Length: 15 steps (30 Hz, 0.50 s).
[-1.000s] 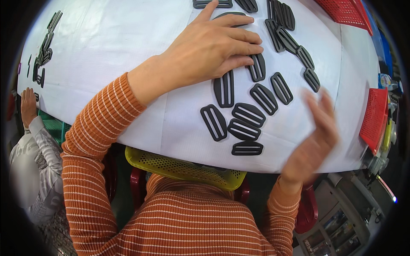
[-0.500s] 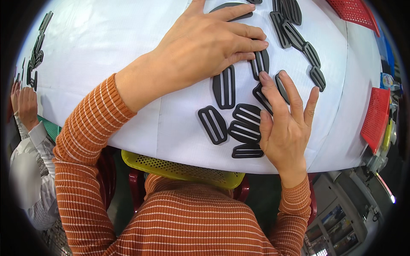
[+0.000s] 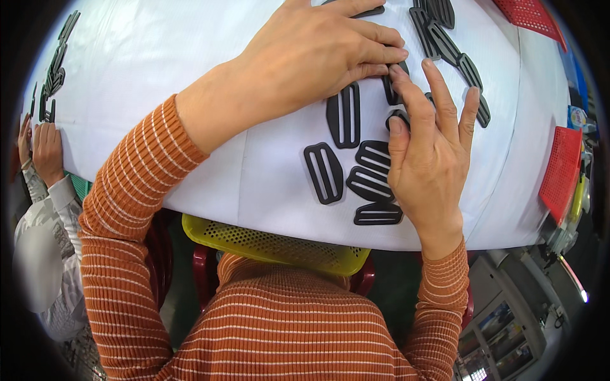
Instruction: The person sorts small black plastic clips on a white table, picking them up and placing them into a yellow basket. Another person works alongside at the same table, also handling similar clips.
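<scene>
On the worktop (image 3: 273, 171), left hand (image 3: 318, 47) reached across with fingers spread, fingertips at a black slotted buckle (image 3: 391, 92). Right hand (image 3: 432, 152), a blur clear of the pieces one second earlier, had come in and moved further forward since half a second before; its index fingertip now sat at that same buckle, close beside the left fingertips. Right fingers spread too, thumb at a mostly hidden buckle (image 3: 399, 113). Other buckles (image 3: 336, 170) lay nearer the body, arrangement about unchanged.
</scene>
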### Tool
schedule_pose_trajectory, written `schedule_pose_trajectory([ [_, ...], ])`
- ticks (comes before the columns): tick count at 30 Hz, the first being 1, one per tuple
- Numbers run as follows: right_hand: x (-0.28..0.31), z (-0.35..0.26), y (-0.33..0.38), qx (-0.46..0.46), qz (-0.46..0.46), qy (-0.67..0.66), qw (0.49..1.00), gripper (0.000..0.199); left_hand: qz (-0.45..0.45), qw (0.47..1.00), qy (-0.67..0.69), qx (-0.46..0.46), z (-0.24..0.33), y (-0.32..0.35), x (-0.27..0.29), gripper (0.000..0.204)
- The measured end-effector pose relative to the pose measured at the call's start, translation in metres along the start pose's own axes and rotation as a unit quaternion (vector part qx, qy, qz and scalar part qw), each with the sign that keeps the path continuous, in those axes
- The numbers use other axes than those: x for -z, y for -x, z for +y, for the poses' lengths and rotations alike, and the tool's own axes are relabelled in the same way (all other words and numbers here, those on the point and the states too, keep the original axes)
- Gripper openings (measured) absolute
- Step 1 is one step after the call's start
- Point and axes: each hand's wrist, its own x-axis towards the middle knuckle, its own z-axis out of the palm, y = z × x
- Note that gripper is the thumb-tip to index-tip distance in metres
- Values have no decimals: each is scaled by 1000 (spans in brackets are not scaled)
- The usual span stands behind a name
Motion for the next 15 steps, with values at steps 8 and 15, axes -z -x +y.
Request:
schedule_pose_trajectory([
  [8, 3, 2, 7, -2, -25, 7, 1000, 35, 7, 1000, -13, -11, -1, 0, -2, 40],
  [15, 31, 14, 37, -57, 73, -56, 994, 33, 3, 998, -30, -59, -9, 0, 3, 36],
])
